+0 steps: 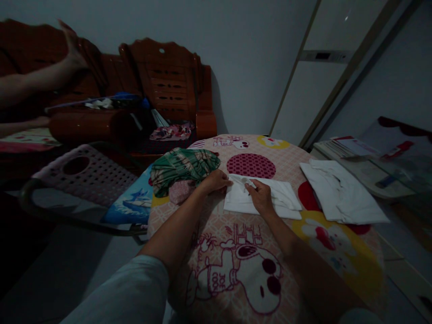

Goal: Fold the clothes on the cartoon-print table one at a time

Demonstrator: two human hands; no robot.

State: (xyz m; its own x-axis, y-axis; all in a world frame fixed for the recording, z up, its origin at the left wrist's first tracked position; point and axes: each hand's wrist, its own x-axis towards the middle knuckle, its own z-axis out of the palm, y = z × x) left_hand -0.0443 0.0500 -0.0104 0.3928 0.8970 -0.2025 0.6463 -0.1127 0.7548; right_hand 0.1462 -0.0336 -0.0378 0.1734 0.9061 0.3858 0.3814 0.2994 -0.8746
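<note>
A white folded garment (283,198) lies flat on the round table, which is covered by a patterned cloth (216,220). At its upper left corner, my left hand (218,181) is closed with the fingers pinching the edge. My right hand (260,195) rests over the middle of the garment, thumb and fingers pinched on a bit of its fabric. Further right sits a second folded white garment (340,191). Left of my left hand are a crumpled green plaid cloth (184,166) and a small pinkish cloth bundle (181,191).
A chair with a woven back (84,173) and a blue printed cushion (130,202) stands at the left. Behind it is a wooden sofa (165,81), where another person's bare leg (40,81) stretches in. Papers (351,146) lie on a side table at right.
</note>
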